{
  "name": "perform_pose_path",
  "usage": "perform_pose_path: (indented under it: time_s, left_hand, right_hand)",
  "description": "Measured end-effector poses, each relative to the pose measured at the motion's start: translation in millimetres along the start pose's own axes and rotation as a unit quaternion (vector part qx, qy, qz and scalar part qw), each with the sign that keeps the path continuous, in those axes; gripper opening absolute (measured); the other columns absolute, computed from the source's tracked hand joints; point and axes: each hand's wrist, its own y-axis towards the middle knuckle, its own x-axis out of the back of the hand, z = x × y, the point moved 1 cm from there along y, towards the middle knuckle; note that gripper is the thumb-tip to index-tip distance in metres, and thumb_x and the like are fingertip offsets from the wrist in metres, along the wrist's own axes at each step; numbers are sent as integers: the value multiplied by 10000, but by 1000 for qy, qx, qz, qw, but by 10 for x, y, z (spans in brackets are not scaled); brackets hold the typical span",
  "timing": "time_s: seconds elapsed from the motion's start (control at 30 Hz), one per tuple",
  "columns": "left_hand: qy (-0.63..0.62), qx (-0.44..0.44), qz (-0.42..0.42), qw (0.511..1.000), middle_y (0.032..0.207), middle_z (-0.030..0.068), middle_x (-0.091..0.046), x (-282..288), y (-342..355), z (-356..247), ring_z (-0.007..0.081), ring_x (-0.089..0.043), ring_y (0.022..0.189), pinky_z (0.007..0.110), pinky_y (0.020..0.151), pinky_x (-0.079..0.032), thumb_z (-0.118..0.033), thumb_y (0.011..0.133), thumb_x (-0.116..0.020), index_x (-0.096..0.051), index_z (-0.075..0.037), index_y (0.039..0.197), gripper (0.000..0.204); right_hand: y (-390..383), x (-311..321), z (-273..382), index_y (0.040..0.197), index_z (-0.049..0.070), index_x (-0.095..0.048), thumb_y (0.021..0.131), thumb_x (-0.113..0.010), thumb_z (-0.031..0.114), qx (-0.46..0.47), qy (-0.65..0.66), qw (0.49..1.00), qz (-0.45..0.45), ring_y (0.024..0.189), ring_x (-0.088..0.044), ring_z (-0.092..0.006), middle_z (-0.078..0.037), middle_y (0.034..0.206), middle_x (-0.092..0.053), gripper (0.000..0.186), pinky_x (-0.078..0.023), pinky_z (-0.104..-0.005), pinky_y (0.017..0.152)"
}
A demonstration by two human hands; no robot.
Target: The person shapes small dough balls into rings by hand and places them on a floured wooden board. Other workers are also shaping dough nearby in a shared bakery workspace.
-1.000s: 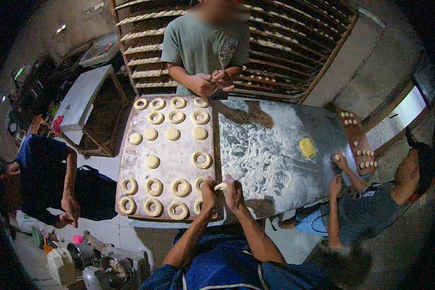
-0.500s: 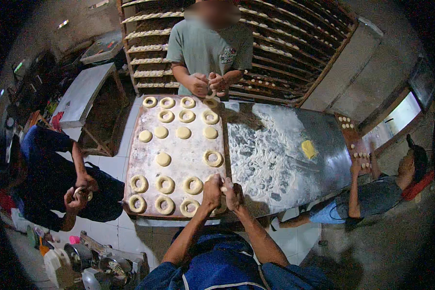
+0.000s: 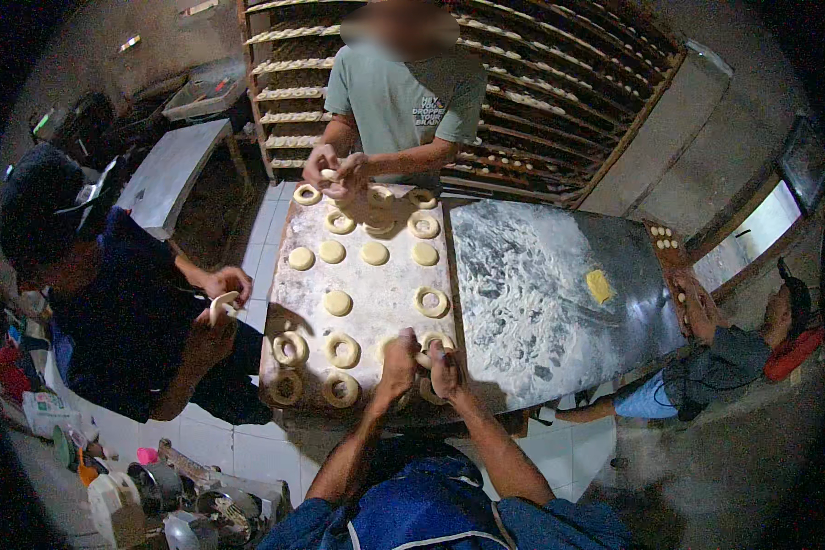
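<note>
Dough piece [image 3: 423, 360] pinched by my left hand [image 3: 398, 365] and right hand [image 3: 445, 369], over near right part of board [image 3: 380, 295]. Might tear if I pull too hard, or drop if grip slips.

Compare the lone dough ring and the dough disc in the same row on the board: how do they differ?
Shape: the dough ring has an open hole in its centre, while the dough disc is solid.
Size: the dough ring spans wider than the dough disc.
Place: the dough ring lies nearer the right edge of the board than the dough disc.
Shared: both are pale dough.
</note>
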Motion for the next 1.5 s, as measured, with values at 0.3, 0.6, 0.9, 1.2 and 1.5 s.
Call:
perform_pose_path:
  time_s: [0.3, 0.6, 0.9, 1.2, 1.5]
  left_hand:
    - [273, -209, -66, 937, 571, 7, -356, 96, 104, -132, 130, -398, 558, 322, 508, -313, -318, 954, -357, -389, -67, 648, 398]
    - [448, -179, -170, 859, 834, 118, -565, 445, 1133, -309, 287, -567, 811, 413, 707, -431, -262, 912, -470, -531, -75, 876, 200]
    - [739, -209, -238, 595, 887, 125, -549, 714, 976, -321, 277, -573, 835, 389, 615, -474, -176, 793, -551, -555, -36, 917, 187]
    - [530, -220, -77, 815, 670, 151, -528, 466, 556, -857, 323, -571, 668, 398, 571, -435, -120, 772, -690, -443, -18, 873, 286]
    - [154, -127, 78, 977, 913, 65, -578, -1367, -83, -65, 135, -544, 836, 272, 720, -458, -132, 825, -682, -476, -46, 1041, 311]
  right_hand:
    - [459, -276, -537, 747, -11, -574, 944, -445, 361, 115, 147, 982, 41, 636, -537, -143, -46, 705, -580, 440, -425, -303, 592]
    - [1074, -53, 73, 1174, -11, -484, 691, -756, 221, 169, -213, 960, -61, 846, -620, -278, -188, 950, -618, 601, -490, -372, 767]
    - [419, 505, -420, 1213, 43, -469, 754, -737, 242, 32, -147, 978, 146, 830, -583, -244, -143, 959, -598, 567, -486, -381, 764]
    - [291, 806, -423, 1180, 23, -534, 842, -659, 164, 124, 72, 977, 160, 849, -578, -135, -94, 971, -609, 387, -496, -282, 734]
    - [555, 1500, -1268, 1034, -9, -629, 822, -646, 80, 49, 96, 993, -49, 830, -596, -128, -64, 918, -654, 231, -496, -293, 751]
